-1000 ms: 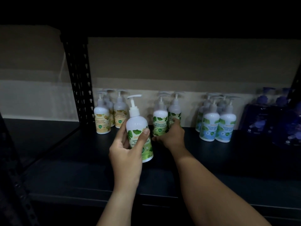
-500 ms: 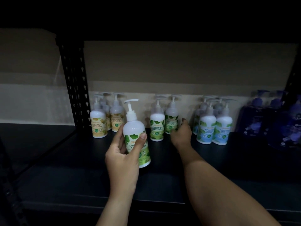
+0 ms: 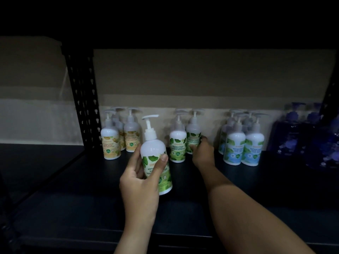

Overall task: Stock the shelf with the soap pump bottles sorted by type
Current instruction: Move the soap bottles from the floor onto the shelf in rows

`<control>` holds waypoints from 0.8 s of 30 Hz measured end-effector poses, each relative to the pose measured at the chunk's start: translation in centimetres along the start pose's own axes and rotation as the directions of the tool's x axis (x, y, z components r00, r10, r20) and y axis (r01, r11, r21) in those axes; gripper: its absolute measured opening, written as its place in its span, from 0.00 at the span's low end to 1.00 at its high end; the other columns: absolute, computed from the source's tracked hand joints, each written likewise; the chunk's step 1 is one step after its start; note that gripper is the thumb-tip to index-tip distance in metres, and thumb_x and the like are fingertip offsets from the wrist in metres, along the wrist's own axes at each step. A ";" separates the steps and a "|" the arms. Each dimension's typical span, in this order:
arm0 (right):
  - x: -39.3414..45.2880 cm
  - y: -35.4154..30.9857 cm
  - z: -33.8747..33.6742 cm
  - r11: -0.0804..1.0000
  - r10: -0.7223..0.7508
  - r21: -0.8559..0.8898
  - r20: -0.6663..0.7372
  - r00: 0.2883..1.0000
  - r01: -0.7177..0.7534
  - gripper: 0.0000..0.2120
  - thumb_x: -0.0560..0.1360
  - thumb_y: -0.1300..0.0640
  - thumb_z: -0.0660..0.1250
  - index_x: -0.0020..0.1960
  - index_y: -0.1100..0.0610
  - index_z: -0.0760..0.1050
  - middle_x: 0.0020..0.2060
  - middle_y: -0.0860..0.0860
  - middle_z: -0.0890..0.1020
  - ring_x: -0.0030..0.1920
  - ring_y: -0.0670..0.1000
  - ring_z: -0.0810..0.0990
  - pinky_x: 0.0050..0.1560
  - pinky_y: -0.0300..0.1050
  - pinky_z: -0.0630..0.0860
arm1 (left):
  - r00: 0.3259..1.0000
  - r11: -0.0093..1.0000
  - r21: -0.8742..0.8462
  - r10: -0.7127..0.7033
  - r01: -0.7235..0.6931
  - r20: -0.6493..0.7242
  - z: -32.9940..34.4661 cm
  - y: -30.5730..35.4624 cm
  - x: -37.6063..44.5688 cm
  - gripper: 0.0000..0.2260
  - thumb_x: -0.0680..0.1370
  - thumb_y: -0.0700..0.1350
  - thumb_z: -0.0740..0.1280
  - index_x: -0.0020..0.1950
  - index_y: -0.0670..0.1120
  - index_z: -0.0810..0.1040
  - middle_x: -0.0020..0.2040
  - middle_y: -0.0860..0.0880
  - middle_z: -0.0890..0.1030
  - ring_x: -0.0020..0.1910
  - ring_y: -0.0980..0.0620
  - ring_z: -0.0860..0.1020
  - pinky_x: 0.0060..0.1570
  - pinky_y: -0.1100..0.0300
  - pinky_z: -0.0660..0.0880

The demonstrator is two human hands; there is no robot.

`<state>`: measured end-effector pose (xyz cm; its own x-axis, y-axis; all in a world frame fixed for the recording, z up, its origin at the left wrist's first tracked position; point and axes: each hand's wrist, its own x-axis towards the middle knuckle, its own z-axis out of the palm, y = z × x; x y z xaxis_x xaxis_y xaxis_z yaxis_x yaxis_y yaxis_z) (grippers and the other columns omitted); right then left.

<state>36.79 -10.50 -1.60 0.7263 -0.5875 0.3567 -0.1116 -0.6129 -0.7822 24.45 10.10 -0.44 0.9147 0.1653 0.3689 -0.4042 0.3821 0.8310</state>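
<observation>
The left hand (image 3: 139, 178) holds a green-label pump bottle (image 3: 156, 162) upright over the dark shelf (image 3: 91, 198), fingers (image 3: 161, 162) wrapped round its smooth white body. The right hand (image 3: 202, 154), arm outstretched, grips the rear green bottle (image 3: 193, 138); half a second ago it only reached beside it. Beyond the fingers stand glossy yellow-label bottles (image 3: 110, 143) and blue-label bottles (image 3: 234, 149).

Perforated black upright (image 3: 82, 99) left; beige wall (image 3: 201, 77) behind, seemingly.
</observation>
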 end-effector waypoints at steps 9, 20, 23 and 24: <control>-0.4 0.0 -0.3 1.000 -0.001 -0.011 0.045 0.999 0.001 0.19 0.82 0.59 0.64 0.72 0.60 0.68 0.62 0.63 0.80 0.62 0.64 0.79 0.59 0.51 0.75 | 1.000 0.999 0.031 0.013 -0.014 0.023 -0.1 -0.2 -0.1 0.24 0.69 0.47 0.78 0.65 0.53 0.81 0.53 0.56 0.88 0.55 0.56 0.86 0.56 0.55 0.80; -2.3 -0.5 -1.7 0.999 0.015 -0.031 0.107 0.994 -0.012 0.21 0.76 0.68 0.66 0.68 0.62 0.67 0.60 0.62 0.79 0.61 0.62 0.79 0.58 0.49 0.75 | 0.996 0.995 0.080 0.059 -0.064 0.066 0.1 -0.3 -0.3 0.25 0.70 0.52 0.80 0.67 0.56 0.80 0.60 0.54 0.85 0.62 0.54 0.83 0.65 0.44 0.79; -3.6 -0.3 -2.9 0.999 -0.013 -0.041 0.144 0.990 0.019 0.20 0.76 0.68 0.66 0.67 0.62 0.71 0.61 0.62 0.80 0.62 0.62 0.79 0.58 0.45 0.74 | 0.993 0.989 0.114 0.087 -0.096 0.082 0.4 0.2 -0.6 0.26 0.70 0.59 0.80 0.67 0.59 0.80 0.64 0.55 0.83 0.66 0.54 0.80 0.68 0.43 0.76; -4.1 -0.2 -3.3 0.999 -0.025 -0.040 0.155 0.988 0.032 0.21 0.76 0.69 0.66 0.68 0.62 0.72 0.62 0.61 0.80 0.63 0.62 0.78 0.59 0.43 0.73 | 0.992 0.988 0.120 0.088 -0.099 0.093 0.5 0.3 -0.8 0.26 0.71 0.58 0.80 0.67 0.58 0.79 0.64 0.55 0.83 0.66 0.54 0.80 0.69 0.42 0.75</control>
<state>31.55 -9.71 -1.19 0.8255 -0.4827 0.2926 -0.1153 -0.6516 -0.7498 23.64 9.64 -0.29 0.8713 0.1126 0.4776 -0.4900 0.2523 0.8344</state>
